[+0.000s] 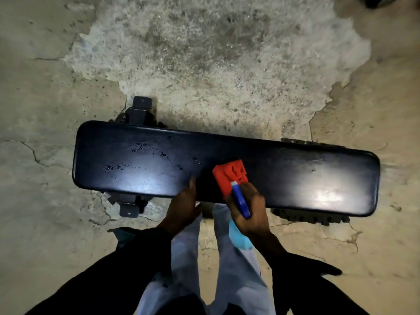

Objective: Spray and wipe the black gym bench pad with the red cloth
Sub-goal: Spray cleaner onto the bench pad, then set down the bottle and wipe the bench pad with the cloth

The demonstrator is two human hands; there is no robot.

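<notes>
The right hand (pixel 247 210) curls its fingers around a spray bottle (pixel 240 202), whose blue head with a white tip points toward twelve o'clock; the pale blue body of the bottle shows below the wrist at six o'clock. The same hand appears to hold the red cloth (pixel 229 177), which is bunched just at eleven o'clock of the knuckles and lies over the black gym bench pad (pixel 295 176), near its front edge. Whether the cloth touches the pad cannot be told.

The left hand (pixel 184 208) sits at nine o'clock of the right hand, close beside it. Its fingers reach to the front edge of the pad, with one finger raised along the edge; how tightly they grip cannot be told.

The pad runs long from nine o'clock to three o'clock, slightly tilted down to the right. Wet droplets (pixel 145 160) are scattered on its left half, at ten o'clock of the cloth. A bright glare lies on the right half.

Metal bench feet (pixel 129 205) stick out under the left end. All around is a cracked concrete floor (pixel 204 64).
</notes>
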